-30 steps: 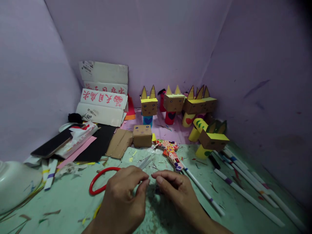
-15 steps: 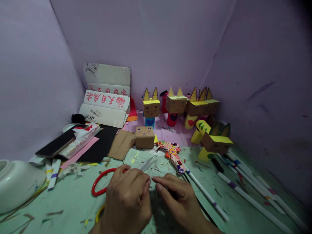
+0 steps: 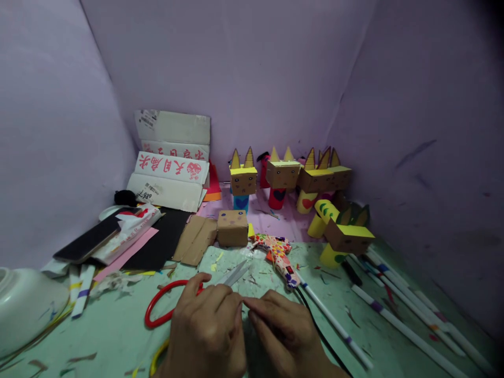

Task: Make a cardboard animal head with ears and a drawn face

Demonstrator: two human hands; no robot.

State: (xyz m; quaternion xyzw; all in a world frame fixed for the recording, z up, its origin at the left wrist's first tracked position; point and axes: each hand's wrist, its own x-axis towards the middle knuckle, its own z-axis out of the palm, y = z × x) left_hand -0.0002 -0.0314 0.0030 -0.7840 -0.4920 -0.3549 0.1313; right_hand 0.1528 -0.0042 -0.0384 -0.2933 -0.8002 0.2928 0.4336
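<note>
1. Far left of the grip: white bowl (image 3: 29,310), limiting the sweep that way; a wide elbow swing could, we judge, knock it.
2. Just left: red-handled scissors (image 3: 235,274), partly behind the left hand, blades pointing away; knuckles could snag them if that hand lifts carelessly.
3. Left hand (image 3: 208,325): fingers curled in; we cannot tell whether it has hold of anything.
4. Right hand (image 3: 285,328): thumb and forefinger almost together, tips beside the left's. Any small piece there is hidden from us; a loose pinch could drop it among scraps.
5. Beyond the right hand: flowered glue gun (image 3: 279,257), a scrap-strewn gap between. Wrist drag could tug its cord (image 3: 325,337).
6. Right of grip: white rod (image 3: 334,321), liable to roll if brushed; purple wall (image 3: 425,105) bounds farther reach.
</note>
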